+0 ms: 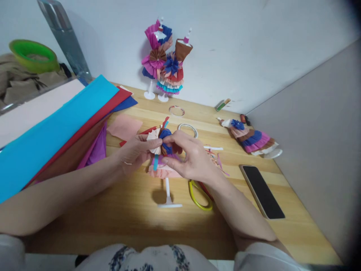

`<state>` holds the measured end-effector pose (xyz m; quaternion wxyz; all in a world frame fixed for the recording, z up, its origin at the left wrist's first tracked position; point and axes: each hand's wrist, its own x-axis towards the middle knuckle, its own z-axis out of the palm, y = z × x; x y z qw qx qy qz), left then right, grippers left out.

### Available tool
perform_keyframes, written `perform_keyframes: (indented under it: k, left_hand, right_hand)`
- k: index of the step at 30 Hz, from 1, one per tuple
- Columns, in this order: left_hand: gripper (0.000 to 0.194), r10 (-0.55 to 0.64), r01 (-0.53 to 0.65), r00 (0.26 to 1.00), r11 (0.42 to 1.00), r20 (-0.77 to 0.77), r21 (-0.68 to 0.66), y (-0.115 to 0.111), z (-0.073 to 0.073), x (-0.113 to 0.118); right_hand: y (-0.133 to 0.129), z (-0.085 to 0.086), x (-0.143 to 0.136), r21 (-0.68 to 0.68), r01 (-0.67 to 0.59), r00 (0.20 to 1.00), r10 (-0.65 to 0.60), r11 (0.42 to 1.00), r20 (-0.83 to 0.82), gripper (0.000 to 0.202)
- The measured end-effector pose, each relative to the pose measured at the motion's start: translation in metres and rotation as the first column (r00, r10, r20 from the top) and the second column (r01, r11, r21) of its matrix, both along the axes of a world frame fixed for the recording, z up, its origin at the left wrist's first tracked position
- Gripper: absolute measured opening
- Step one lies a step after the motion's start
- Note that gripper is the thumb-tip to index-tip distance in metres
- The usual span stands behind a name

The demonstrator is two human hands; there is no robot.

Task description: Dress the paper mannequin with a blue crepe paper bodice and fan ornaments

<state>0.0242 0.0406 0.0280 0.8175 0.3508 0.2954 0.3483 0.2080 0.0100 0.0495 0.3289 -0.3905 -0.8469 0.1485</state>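
Note:
Between my hands, above the middle of the table, is a small dress form in a crepe paper dress (165,172) on a white stand (168,195). My left hand (138,148) pinches the pale pleated paper (153,140) at its upper part, thumb on top. My right hand (191,154) has its fingers closed on the blue crumpled paper (166,140) beside it. A turquoise strip (156,162) hangs below my left fingers over the pink skirt layers. The fingers partly hide the bodice.
Folded crepe paper sheets (64,116) lie at left, near a pink paper piece (125,127). Yellow-handled scissors (200,199), tape rolls (188,130), paper scraps (216,160) and a phone (262,192) are around. Dressed forms (170,69) stand by the wall; another (251,137) lies at right.

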Motion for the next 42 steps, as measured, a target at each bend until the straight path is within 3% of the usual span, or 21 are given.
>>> perform_keyframes:
  k: [3, 10, 14, 19, 21, 25, 30, 36, 42]
  left_hand:
    - [0.017, 0.029, -0.030, 0.999, 0.999, -0.024, -0.024, 0.002, -0.001, 0.000]
    - [0.013, 0.061, -0.061, 0.998, 0.998, -0.010, -0.015, 0.002, -0.005, 0.002]
    - [0.014, 0.051, -0.053, 0.998, 0.996, -0.029, -0.069, 0.002, -0.003, 0.002]
    - [0.018, 0.015, -0.015, 1.000, 1.000, -0.003, -0.011, 0.003, -0.001, 0.003]
    - [0.018, 0.015, -0.015, 1.000, 1.000, -0.010, 0.009, 0.004, -0.001, 0.004]
    - [0.017, -0.027, 0.027, 0.998, 1.000, -0.051, 0.007, 0.003, -0.001, 0.004]
    - [0.023, -0.124, 0.122, 0.987, 0.992, -0.098, -0.030, 0.003, -0.001, 0.003]
    - [0.025, -0.080, 0.078, 0.992, 0.997, -0.100, -0.024, 0.004, -0.003, 0.003]
    - [0.027, -0.082, 0.086, 0.985, 0.996, -0.151, 0.022, 0.006, -0.005, 0.004]
  right_hand:
    - [0.000, -0.001, -0.001, -0.055, 0.030, 0.998, -0.027, 0.998, 0.054, 0.033]
    - [-0.002, -0.002, -0.007, -0.127, 0.102, 0.993, -0.110, 0.987, -0.054, 0.013]
    - [0.001, -0.002, -0.001, -0.237, 0.047, 0.983, -0.087, 0.970, -0.161, 0.013]
    - [0.008, -0.002, 0.006, -0.418, 0.034, 0.888, -0.220, 0.908, -0.405, 0.026]
    - [0.011, -0.005, 0.006, -0.476, 0.037, 0.857, -0.273, 0.879, -0.438, 0.026]
    - [0.013, -0.013, 0.001, -0.589, -0.075, 0.841, -0.267, 0.804, -0.470, 0.028]
    - [0.012, -0.018, -0.002, -0.616, -0.162, 0.817, -0.245, 0.771, -0.522, 0.029]
    - [0.014, -0.015, -0.002, -0.590, -0.295, 0.756, -0.194, 0.751, -0.625, 0.035]
    - [0.016, -0.013, 0.004, -0.598, -0.220, 0.828, -0.177, 0.771, -0.532, 0.033]
